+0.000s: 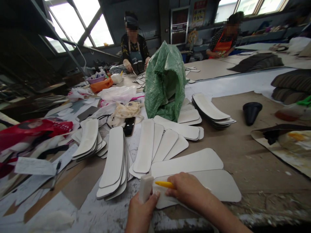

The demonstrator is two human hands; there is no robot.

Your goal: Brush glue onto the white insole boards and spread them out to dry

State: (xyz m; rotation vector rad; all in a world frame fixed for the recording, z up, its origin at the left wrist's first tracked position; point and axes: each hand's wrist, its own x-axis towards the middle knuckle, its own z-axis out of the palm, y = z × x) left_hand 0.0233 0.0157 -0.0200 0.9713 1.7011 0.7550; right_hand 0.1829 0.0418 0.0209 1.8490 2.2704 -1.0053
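At the bottom centre, my left hand (pixel 141 212) is closed around a narrow whitish strip (pixel 146 187) that stands up from the fist. Just to its right, my right hand (pixel 186 189) grips a yellow tool (pixel 164 184), whose tip points left. Beneath the right hand lies a wide white rounded panel (pixel 218 184), and another white panel (pixel 191 161) rests behind it. Fanned white panels (pixel 143 145) spread beyond my hands. A stack of similar panels (pixel 112 158) is on the left. The lower part of the strip is hidden by my fingers.
A green sack (pixel 162 81) stands mid-table, with a phone (pixel 129 126) to its left. Farther right are a curved stack (pixel 211 108) and a black cone (pixel 252 112). A pen (pixel 56 174) lies at left. Two people (pixel 134 48) (pixel 222 42) work across the tables.
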